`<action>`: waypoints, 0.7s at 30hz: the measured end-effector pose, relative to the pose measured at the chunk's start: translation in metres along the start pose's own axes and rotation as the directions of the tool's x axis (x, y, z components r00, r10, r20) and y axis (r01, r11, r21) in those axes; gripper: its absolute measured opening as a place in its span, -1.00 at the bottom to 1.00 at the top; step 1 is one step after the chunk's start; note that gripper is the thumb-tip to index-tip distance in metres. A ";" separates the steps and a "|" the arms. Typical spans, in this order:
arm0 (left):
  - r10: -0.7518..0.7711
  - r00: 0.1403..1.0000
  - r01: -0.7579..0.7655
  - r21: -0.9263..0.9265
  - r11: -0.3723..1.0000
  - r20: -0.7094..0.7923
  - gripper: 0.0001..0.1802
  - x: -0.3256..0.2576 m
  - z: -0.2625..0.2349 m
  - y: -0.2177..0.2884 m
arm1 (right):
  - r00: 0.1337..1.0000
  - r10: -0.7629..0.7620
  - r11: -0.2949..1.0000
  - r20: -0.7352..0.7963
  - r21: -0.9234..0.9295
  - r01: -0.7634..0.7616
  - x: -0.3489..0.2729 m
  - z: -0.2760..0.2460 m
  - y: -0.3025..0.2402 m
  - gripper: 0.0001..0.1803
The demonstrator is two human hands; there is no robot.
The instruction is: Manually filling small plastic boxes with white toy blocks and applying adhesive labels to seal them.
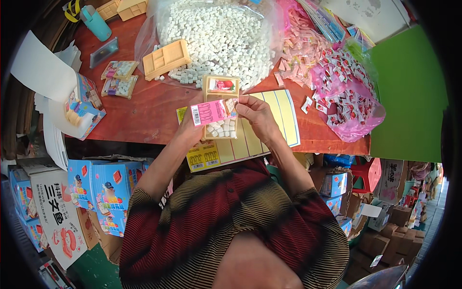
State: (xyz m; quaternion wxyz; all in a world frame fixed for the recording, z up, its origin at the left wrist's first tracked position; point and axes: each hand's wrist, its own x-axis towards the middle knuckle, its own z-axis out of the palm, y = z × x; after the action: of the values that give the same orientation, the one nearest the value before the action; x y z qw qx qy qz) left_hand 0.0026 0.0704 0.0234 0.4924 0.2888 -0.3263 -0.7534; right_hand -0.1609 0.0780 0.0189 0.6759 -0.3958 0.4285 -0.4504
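Observation:
A beige compartment tray (221,132) is in front of me over the near edge of the table. White cubes (222,126) fill its near compartment, and a small sachet with a strawberry picture (223,85) lies in its far one. Across its middle runs a pink label (215,111). My left hand (190,129) is closed on the tray's left side, its fingertips partly hidden. At the label's right end, my right hand (257,115) pinches it between thumb and forefinger. Beneath both hands lies a yellow label sheet (260,139), with a few printed labels left of bare strips.
Behind the tray lie a large clear bag of white cubes (216,38) and an unfilled beige tray (166,59). Pink bags of sachets (344,86) stand right, beside a green board (406,96). Two packed trays (119,86) and a blue carton (89,106) are left.

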 end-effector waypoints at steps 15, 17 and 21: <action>-0.333 0.943 0.328 0.119 0.937 0.022 -0.55 0.023 -0.015 0.020 | 0.957 0.230 0.879 0.176 0.385 -0.282 -0.015 0.020 0.015 -0.67; -0.195 0.981 0.189 0.250 0.950 -0.002 -0.60 0.031 -0.031 0.022 | 0.961 0.236 0.845 0.146 0.458 -0.277 -0.017 0.021 0.016 -0.66; 0.599 0.779 -0.091 0.911 0.401 -0.186 -0.76 0.022 -0.026 0.039 | 0.983 0.175 0.863 0.056 0.472 -0.180 -0.017 0.015 0.014 -0.66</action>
State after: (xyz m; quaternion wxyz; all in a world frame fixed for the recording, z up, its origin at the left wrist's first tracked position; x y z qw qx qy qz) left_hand 0.0363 0.0328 0.0351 0.4931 0.5977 -0.5772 -0.2577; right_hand -0.1467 0.1003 0.0151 0.7931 -0.1796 0.3359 -0.4753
